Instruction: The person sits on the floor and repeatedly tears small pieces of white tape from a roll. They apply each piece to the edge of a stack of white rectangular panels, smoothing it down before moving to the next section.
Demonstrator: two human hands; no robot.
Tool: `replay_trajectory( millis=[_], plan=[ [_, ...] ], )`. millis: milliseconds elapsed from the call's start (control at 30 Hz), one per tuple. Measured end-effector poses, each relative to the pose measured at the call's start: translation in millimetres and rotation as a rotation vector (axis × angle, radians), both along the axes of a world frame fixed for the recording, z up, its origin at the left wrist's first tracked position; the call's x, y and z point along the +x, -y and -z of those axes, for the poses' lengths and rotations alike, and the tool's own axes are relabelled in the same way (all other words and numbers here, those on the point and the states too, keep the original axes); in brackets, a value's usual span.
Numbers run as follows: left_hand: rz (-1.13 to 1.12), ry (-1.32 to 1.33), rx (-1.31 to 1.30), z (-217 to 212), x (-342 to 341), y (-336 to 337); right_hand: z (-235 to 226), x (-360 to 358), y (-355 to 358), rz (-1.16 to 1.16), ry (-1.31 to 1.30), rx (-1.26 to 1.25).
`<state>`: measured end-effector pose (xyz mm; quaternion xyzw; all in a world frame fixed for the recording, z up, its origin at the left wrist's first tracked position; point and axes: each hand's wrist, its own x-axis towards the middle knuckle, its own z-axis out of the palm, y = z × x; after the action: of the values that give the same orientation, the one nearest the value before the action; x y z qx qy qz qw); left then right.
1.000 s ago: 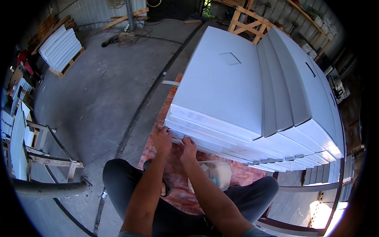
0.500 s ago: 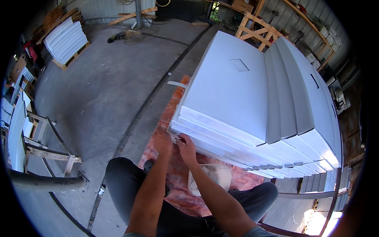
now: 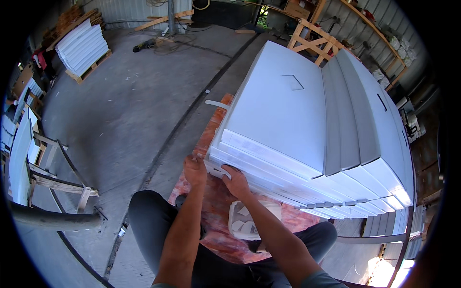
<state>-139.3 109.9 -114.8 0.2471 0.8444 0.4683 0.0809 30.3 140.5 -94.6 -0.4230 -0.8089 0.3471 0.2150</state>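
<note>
A stack of large white panels fills the space in front of me, its top panel bearing a thin dark outlined rectangle. By the stack's near left corner, my left hand is curled closed; whatever it holds is too small to make out. Just to the right, my right hand lies against the lower side of the stack, its thumb and forefinger apart. Between my knees sits a translucent white plastic container with white pieces inside.
A reddish board lies beneath the container and extends under the stack. More panels with grey edges lean at the right. A wooden-and-metal rack stands at the left. White panels on a pallet and a power tool are farther back.
My right hand has shifted slightly right and down, with its thumb and forefinger now spread against the stack. My left hand has moved slightly left, away from the stack's corner.
</note>
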Motion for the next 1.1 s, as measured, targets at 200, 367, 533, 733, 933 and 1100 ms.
replay_trajectory(
  millis=[200,367,533,733,933,1100],
  plan=[
    [0.237,-0.067,-0.069,12,9,-7,2,30,33,0.287,0.207,0.147],
    [0.604,0.778,-0.132,-21,57,20,-29,73,59,0.328,-0.089,-0.167],
    [0.971,1.225,-0.234,-79,109,46,-85,126,91,0.224,-0.239,-0.196],
    [1.104,1.352,-0.350,-101,170,63,-111,183,126,0.284,-0.189,-0.190],
    [1.153,1.381,-0.425,-109,199,79,-127,210,146,0.355,-0.316,-0.472],
    [1.166,1.497,-0.493,-111,199,91,-108,218,149,0.273,-0.491,-0.559]
  ],
)
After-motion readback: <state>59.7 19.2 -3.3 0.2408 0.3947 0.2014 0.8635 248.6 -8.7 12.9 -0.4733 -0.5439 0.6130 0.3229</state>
